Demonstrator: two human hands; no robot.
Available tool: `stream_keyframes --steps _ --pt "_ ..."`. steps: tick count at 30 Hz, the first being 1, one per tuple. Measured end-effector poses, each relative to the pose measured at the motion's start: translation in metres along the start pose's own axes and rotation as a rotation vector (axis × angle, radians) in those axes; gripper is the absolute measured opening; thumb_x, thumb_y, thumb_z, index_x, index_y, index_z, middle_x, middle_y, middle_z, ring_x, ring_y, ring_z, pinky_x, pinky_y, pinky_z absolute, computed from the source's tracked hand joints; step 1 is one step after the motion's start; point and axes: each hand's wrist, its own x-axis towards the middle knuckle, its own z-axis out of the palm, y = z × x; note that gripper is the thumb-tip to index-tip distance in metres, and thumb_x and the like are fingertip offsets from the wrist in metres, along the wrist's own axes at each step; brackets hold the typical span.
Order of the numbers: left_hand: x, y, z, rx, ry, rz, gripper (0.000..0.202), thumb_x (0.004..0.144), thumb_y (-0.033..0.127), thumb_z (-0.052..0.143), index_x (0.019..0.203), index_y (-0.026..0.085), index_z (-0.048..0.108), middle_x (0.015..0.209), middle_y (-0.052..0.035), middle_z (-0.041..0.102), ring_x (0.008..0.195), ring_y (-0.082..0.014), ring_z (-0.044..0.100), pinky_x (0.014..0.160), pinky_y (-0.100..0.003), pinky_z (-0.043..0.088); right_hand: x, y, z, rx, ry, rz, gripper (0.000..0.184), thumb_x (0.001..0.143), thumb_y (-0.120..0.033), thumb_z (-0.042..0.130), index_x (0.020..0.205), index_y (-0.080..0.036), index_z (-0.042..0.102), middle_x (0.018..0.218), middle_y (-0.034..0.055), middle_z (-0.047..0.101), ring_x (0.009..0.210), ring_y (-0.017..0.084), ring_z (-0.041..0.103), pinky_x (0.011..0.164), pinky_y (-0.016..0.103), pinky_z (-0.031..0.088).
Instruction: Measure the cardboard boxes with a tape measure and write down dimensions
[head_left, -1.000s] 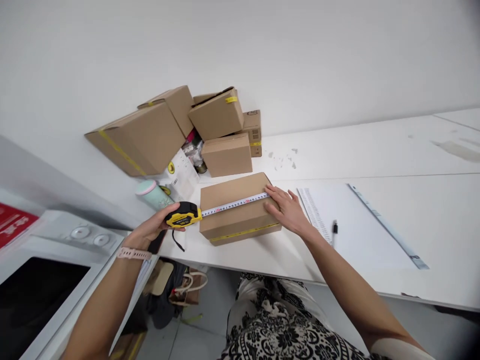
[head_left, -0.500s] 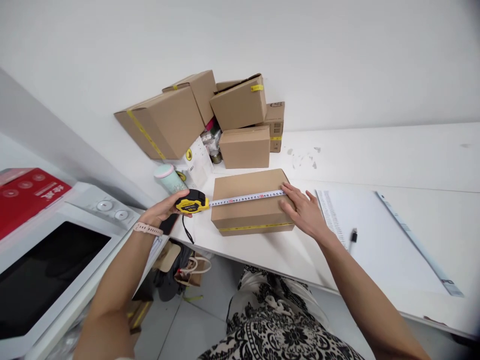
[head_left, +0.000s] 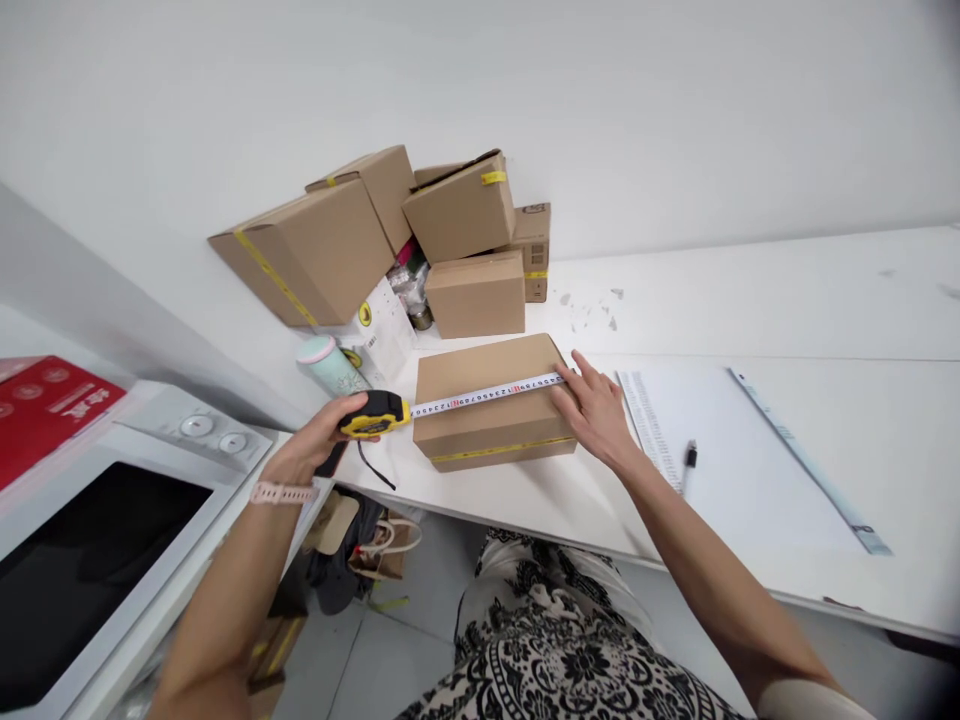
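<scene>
While tape [head_left: 487, 393] spans the box [head_left: 480, 432], left hand [head_left: 322, 438]: clenched on its case [head_left: 375, 413].
Right hand [head_left: 596, 412]: spread, pinning tape on box.

Packing office: stacked cardboard boxes [head_left: 390, 235], paper sheet [head_left: 739, 450], white desk [head_left: 825, 300]

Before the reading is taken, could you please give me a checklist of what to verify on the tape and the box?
1. Brown cardboard box rests flat on the white table: ok.
2. Left hand grips the yellow and black tape measure just off the box's left end: ok.
3. Right hand pins the tip of the white numbered tape blade at the box's right edge: ok.
4. Blade lies flat and straight across the box top: ok.
5. Figures at the box's left edge are legible: cannot tell, too small.
6. Black pen lies on the white sheet beside the right forearm: ok.
</scene>
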Motion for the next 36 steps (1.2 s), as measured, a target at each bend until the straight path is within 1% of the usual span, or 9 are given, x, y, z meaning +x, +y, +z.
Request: stream_keyframes --steps 3,6,8,11,15,19,26,31,36 --pt "-0.036 -0.007 0.012 0.006 -0.148 0.091 0.061 0.068 0.054 0.083 0.113 0.014 0.076 0.108 -0.0131 0.078 0.09 -0.0301 0.073 0.08 -0.036 0.059 0.01 0.0 -0.007 0.181 0.225 0.005 0.045 0.1 -0.047 0.046 0.13 -0.022 0.067 0.142 0.0175 0.062 0.135 0.03 0.056 0.111 0.055 0.044" --pt "-0.075 -0.024 0.037 -0.064 -0.349 -0.015 0.07 0.068 0.05 0.086 0.128 0.017 0.07 0.123 -0.0141 0.074 0.104 -0.0319 0.071 0.088 -0.037 0.056 0.04 -0.001 -0.018 0.38 0.351 -0.044 0.038 0.098 -0.042 0.05 0.121 -0.02 0.071 0.13 0.0161 0.068 0.126 0.027 0.062 0.109 0.049 0.048" --pt "-0.096 -0.039 0.068 -0.154 -0.48 -0.133 0.073 0.067 0.045 0.089 0.132 0.021 0.067 0.12 -0.0121 0.074 0.097 -0.0282 0.072 0.082 -0.035 0.056 0.067 0.0 -0.017 0.54 0.268 -0.038 0.034 0.095 -0.038 0.054 0.116 -0.021 0.073 0.125 0.0128 0.071 0.116 0.026 0.067 0.105 0.048 0.051" --pt "-0.115 -0.057 0.128 -0.29 -0.705 -0.238 0.076 0.06 0.04 0.094 0.127 0.02 0.066 0.106 -0.0092 0.073 0.089 -0.0259 0.072 0.076 -0.033 0.056 0.105 0.004 -0.002 0.82 0.005 0.032 0.03 0.09 -0.035 0.057 0.111 -0.022 0.074 0.116 0.0092 0.075 0.105 0.024 0.071 0.103 0.048 0.053" --pt "-0.121 -0.055 0.205 -0.485 -0.717 -0.235 0.065 0.063 0.048 0.091 0.112 0.015 0.064 0.096 -0.0091 0.069 0.081 -0.0231 0.071 0.074 -0.035 0.056 0.134 0.014 0.023 0.859 -0.144 0.144 0.021 0.084 -0.023 0.061 0.099 -0.019 0.076 0.108 0.009 0.078 0.11 0.023 0.07 0.11 0.048 0.047" --pt "-0.118 -0.033 0.249 -0.576 -0.696 -0.205 0.064 0.064 0.06 0.086 0.101 0.013 0.063 0.092 -0.0103 0.068 0.078 -0.0221 0.069 0.079 -0.039 0.057 0.15 0.022 0.035 0.836 -0.163 0.279 0.021 0.084 -0.013 0.057 0.094 -0.017 0.075 0.11 0.0092 0.078 0.109 0.02 0.07 0.11 0.044 0.047" --pt "-0.121 -0.041 0.278 -0.588 -0.594 -0.214 0.066 0.063 0.06 0.086 0.105 0.016 0.059 0.095 -0.0074 0.065 0.08 -0.0201 0.066 0.074 -0.036 0.055 0.152 0.029 0.05 0.86 -0.265 0.359 0.019 0.085 -0.016 0.062 0.102 -0.018 0.072 0.106 0.0086 0.08 0.087 0.017 0.073 0.088 0.037 0.059" --pt "-0.129 -0.045 0.277 -0.539 -0.607 -0.235 0.069 0.061 0.06 0.087 0.106 0.017 0.056 0.097 -0.0056 0.063 0.081 -0.0178 0.065 0.074 -0.033 0.055 0.144 0.032 0.048 0.866 -0.291 0.392 0.025 0.084 -0.019 0.067 0.109 -0.018 0.071 0.1 0.0076 0.081 0.071 0.015 0.07 0.073 0.032 0.06" --pt "-0.128 -0.047 0.275 -0.586 -0.639 -0.239 0.07 0.063 0.058 0.087 0.108 0.017 0.054 0.102 -0.0082 0.064 0.084 -0.0199 0.067 0.072 -0.034 0.057 0.142 0.033 0.044 0.829 -0.274 0.409 0.018 0.085 -0.018 0.066 0.102 -0.017 0.072 0.09 0.007 0.08 0.067 0.014 0.069 0.067 0.029 0.058"
